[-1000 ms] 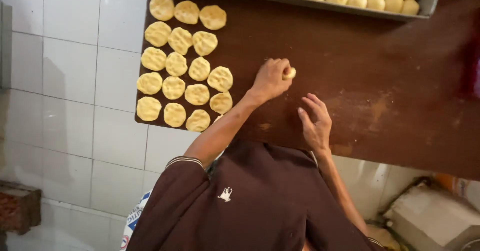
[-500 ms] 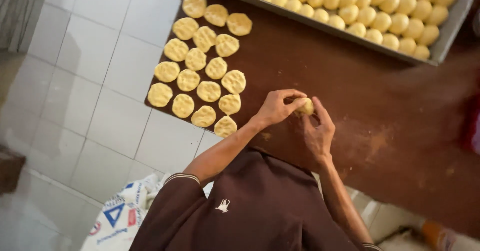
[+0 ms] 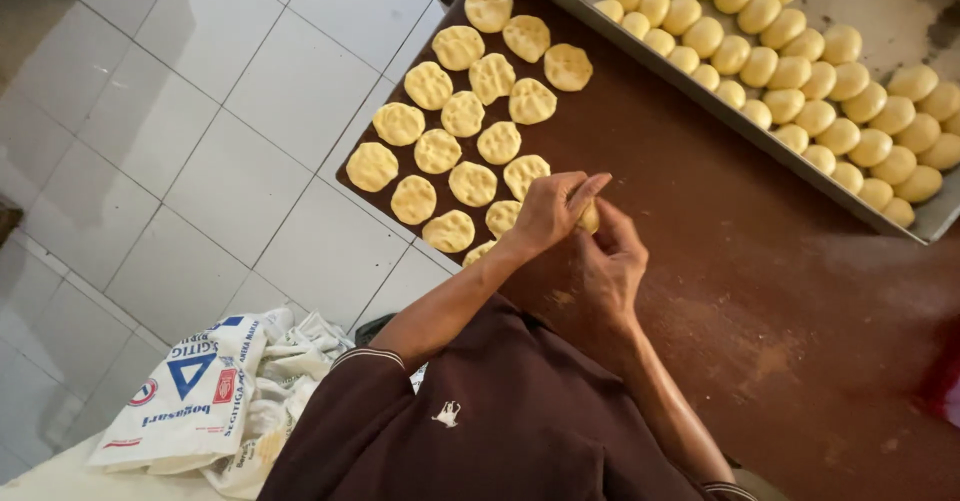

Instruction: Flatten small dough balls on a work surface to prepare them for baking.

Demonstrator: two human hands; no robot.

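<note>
My left hand (image 3: 545, 211) and my right hand (image 3: 610, 266) meet over a brown table (image 3: 720, 261), both pinching one small yellow dough piece (image 3: 590, 217) between their fingertips. Most of that piece is hidden by the fingers. Just left of my left hand lie several flattened dough discs (image 3: 470, 121) in rows on the table's left end; the nearest disc (image 3: 503, 216) touches my left wrist area.
A long metal tray (image 3: 900, 226) holding several round dough balls (image 3: 800, 71) lies along the table's upper right. Below the table is a white tiled floor (image 3: 200, 111). A white printed sack (image 3: 190, 391) lies crumpled at the lower left.
My right hand has lifted off the table and joined my left hand on the dough piece. Both hands drew closer to my body, and the view swung left and tilted.
</note>
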